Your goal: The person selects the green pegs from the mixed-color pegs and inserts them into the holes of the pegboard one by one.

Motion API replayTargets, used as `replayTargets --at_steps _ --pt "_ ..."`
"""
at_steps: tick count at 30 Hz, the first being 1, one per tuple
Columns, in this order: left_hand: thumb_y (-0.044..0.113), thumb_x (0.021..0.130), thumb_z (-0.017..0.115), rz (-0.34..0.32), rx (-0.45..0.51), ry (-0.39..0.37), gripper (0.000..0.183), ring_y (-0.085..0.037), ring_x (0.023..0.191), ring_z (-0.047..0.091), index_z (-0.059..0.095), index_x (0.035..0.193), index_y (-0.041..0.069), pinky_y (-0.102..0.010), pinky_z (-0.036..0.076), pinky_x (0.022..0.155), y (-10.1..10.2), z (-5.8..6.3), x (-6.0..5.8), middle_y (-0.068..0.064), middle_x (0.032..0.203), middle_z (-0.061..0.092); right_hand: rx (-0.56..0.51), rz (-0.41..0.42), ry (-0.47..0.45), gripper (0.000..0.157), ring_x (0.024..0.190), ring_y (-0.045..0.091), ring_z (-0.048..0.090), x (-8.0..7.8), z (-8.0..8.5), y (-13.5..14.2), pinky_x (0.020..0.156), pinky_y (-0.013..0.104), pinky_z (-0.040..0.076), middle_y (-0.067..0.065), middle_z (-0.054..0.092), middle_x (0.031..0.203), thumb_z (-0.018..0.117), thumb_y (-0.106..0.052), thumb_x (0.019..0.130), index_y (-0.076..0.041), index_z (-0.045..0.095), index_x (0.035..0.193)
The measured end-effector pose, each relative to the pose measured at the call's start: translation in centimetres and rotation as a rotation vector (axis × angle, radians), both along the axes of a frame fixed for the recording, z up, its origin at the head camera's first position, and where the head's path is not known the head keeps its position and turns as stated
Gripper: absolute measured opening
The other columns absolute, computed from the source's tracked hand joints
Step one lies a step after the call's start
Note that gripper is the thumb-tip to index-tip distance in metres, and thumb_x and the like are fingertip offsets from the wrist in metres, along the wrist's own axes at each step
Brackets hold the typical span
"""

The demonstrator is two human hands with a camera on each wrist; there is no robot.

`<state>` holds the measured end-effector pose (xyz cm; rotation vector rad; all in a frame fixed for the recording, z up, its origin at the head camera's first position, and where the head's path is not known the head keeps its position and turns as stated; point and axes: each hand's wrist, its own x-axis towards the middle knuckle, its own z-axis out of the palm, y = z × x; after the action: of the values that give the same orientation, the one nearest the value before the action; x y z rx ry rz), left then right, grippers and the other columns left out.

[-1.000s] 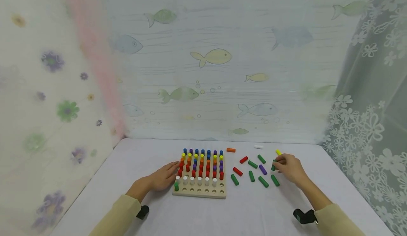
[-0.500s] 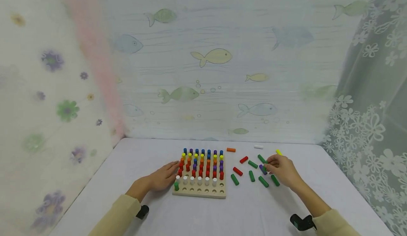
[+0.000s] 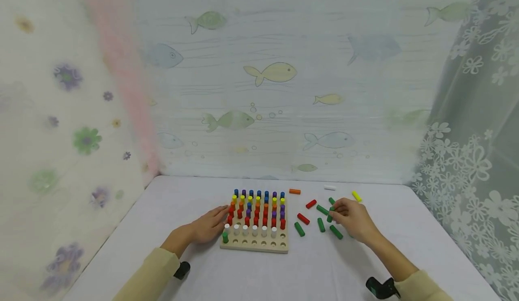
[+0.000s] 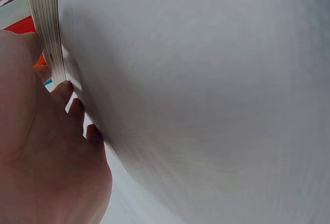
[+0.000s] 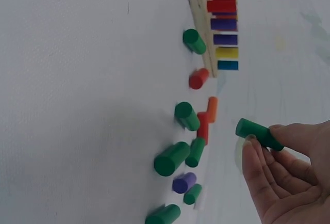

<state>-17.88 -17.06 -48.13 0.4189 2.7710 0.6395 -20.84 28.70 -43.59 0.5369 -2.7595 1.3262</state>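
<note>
My right hand (image 3: 353,220) pinches a green peg (image 5: 258,133) between thumb and fingertips, lifted above the table in the right wrist view. Below it lie loose pegs: green ones (image 3: 336,232), a purple one (image 5: 184,182) and two red ones (image 3: 303,219). My left hand (image 3: 209,225) rests on the table at the left side of a wooden pegboard (image 3: 255,248), its fingers touching the board's edge. Rows of blue, purple, yellow, orange, red and white pegs stand in the board. One green peg (image 3: 225,237) stands in the front row's left hole; that row's other holes are bare.
An orange peg (image 3: 294,191), a white peg (image 3: 330,188) and a yellow peg (image 3: 357,196) lie farther back on the white-covered table (image 3: 194,274). Behind the table hangs a curtain printed with fish (image 3: 269,72). Dark wrist devices (image 3: 381,288) sit under both forearms.
My right hand has carried the green peg leftward over the loose pegs, away from the yellow one. The left hand stays at the board's side.
</note>
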Motion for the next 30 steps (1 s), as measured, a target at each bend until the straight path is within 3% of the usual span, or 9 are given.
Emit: replayTargets --at_steps 9,19,27,30 --pt "0.028 0.108 0.042 0.025 0.005 0.017 0.060 -0.034 0.156 0.019 0.025 0.164 0.013 -0.056 0.021 0.124 -0.4 -1.3 -0.8 -0.009 0.169 0.023 -0.021 0.029 0.002 0.017 0.085 0.030 0.072 0.7 0.3 -0.8 0.071 0.026 0.060 0.011 0.070 0.094 0.069 -0.002 0.095 0.007 0.064 0.108" --pt "0.026 0.108 0.043 0.025 0.006 0.010 0.060 -0.035 0.156 0.020 0.026 0.163 0.010 -0.056 0.020 0.124 -0.1 -0.4 -0.2 -0.011 0.169 0.024 0.004 0.051 0.045 0.019 0.085 0.020 0.069 1.3 0.6 -1.8 0.073 0.021 0.057 0.007 0.070 0.094 0.072 -0.004 0.094 0.005 0.066 0.109" --pt "0.033 0.110 0.040 -0.024 0.007 0.018 0.061 -0.045 0.153 0.021 0.025 0.162 0.006 -0.063 0.021 0.121 0.1 0.4 0.3 -0.020 0.167 0.024 0.010 0.081 0.107 0.016 0.083 0.014 0.067 1.9 0.7 -2.6 0.075 0.022 0.058 0.002 0.070 0.092 0.073 -0.004 0.093 0.000 0.067 0.106" --pt "0.033 0.109 0.040 -0.014 0.003 0.008 0.061 -0.041 0.155 0.019 0.024 0.163 0.008 -0.060 0.019 0.123 0.1 0.3 0.2 -0.017 0.168 0.023 0.001 0.084 0.116 0.014 0.081 0.013 0.067 2.1 0.8 -2.9 0.074 0.022 0.059 0.002 0.070 0.091 0.073 -0.002 0.092 -0.001 0.067 0.105"
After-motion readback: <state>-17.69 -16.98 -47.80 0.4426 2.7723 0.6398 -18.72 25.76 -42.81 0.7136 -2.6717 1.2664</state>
